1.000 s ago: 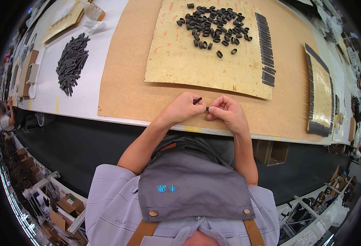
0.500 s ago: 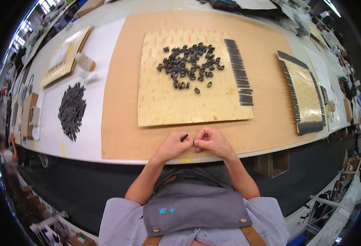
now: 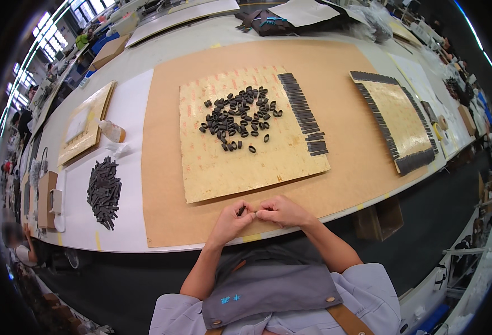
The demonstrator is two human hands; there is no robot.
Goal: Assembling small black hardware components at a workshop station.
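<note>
My left hand is closed over the front of the table, with a short black strip showing between its curled fingers. Right beside it, my right hand is pinched, its fingertips meeting those of the left. Whatever lies between the fingertips is too small and covered to name. Just beyond both hands is a yellowish board that carries a heap of small black loops. Along the board's right edge runs a column of flat black strips.
A pile of loose black strips lies on white paper at left, near a bottle and another board. At right, a board is edged with black strips. Brown paper covers the table's middle. A person is at far left.
The whole view has shifted and tilted with my head. My fingertips have come closer together, and less of the black strip shows in my left hand.
</note>
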